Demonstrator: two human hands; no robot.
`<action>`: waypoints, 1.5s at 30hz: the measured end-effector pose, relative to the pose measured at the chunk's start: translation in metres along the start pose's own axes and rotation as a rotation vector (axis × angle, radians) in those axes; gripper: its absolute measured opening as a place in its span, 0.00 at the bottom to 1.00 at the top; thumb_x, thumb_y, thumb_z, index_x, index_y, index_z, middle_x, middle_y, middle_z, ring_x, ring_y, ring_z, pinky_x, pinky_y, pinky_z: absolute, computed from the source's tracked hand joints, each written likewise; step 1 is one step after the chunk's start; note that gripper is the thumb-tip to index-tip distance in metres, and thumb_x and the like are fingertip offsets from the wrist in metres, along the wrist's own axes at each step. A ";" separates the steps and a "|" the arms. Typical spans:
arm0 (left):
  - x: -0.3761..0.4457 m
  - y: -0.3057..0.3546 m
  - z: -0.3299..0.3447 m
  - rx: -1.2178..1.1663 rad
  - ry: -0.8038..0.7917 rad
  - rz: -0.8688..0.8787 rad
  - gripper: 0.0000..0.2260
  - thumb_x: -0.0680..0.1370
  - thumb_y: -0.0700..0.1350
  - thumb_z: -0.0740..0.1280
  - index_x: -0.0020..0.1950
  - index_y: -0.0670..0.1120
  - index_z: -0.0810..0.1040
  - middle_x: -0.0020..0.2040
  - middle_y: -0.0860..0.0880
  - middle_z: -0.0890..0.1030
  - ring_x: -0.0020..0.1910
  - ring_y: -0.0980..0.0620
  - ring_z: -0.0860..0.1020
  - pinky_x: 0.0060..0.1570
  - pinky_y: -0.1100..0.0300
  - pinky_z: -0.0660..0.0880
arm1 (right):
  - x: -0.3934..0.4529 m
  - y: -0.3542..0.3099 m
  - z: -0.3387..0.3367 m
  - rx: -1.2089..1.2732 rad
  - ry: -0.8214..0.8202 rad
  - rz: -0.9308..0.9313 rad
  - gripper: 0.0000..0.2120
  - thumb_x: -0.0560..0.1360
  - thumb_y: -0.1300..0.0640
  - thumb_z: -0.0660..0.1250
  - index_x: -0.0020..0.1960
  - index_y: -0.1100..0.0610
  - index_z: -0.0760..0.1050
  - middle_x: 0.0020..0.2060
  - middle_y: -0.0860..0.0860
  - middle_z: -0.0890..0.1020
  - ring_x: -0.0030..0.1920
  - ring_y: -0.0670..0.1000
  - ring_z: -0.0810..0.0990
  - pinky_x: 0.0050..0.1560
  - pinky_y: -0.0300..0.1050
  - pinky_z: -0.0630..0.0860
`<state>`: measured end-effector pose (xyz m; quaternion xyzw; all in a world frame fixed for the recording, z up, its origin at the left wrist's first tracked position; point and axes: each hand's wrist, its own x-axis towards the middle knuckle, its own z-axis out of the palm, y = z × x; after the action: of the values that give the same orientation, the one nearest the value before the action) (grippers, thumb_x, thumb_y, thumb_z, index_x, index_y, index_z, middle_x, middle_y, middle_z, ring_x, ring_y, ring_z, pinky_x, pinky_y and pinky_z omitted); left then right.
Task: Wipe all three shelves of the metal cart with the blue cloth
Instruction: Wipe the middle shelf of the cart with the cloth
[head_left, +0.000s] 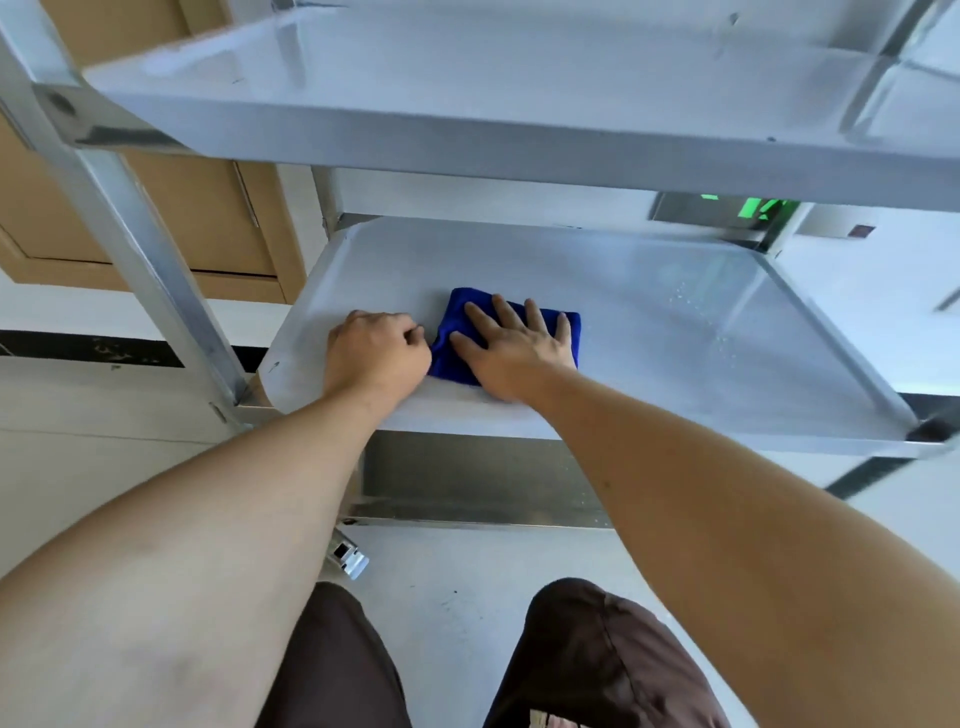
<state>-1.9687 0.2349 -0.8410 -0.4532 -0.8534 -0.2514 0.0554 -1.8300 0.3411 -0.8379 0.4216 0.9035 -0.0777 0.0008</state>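
Knees (597, 654): mine, bent, nearest the lens, dark trousers.
Right hand (511, 345): fingers spread flat, pressing blue cloth (454, 353).
Left hand (374, 353): curled, pinching cloth's left edge.
Cloth location: middle shelf (675, 322), front left.

Both forearms are bare with no sleeves in view, and the legs wear dark brown trousers (597, 654).

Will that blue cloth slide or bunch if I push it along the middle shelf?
The blue cloth looks soft and folded, so it probably bunches at its loose left edge. Under the flat right hand it likely glides on the smooth middle shelf.
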 end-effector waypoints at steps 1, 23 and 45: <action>-0.001 0.002 -0.001 0.019 -0.004 -0.005 0.16 0.78 0.55 0.58 0.46 0.49 0.83 0.42 0.47 0.83 0.46 0.45 0.76 0.47 0.53 0.75 | -0.010 0.001 0.000 0.007 -0.001 -0.002 0.32 0.77 0.28 0.41 0.80 0.36 0.45 0.82 0.45 0.46 0.81 0.58 0.43 0.74 0.69 0.39; -0.002 0.114 0.018 0.226 -0.239 0.176 0.17 0.80 0.55 0.56 0.59 0.48 0.77 0.58 0.45 0.79 0.58 0.43 0.74 0.55 0.49 0.72 | -0.087 0.091 -0.003 0.019 0.048 0.131 0.35 0.74 0.26 0.38 0.79 0.35 0.45 0.82 0.43 0.48 0.80 0.59 0.42 0.72 0.71 0.34; -0.015 0.139 0.065 0.151 0.027 0.290 0.14 0.80 0.54 0.56 0.53 0.48 0.77 0.48 0.49 0.80 0.49 0.49 0.76 0.49 0.52 0.74 | 0.105 0.145 -0.021 -0.056 0.087 0.105 0.33 0.74 0.29 0.45 0.77 0.36 0.51 0.78 0.47 0.58 0.77 0.63 0.51 0.68 0.74 0.48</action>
<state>-1.8395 0.3190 -0.8491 -0.5626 -0.7948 -0.1820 0.1364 -1.7856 0.5157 -0.8444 0.4712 0.8811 -0.0340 -0.0228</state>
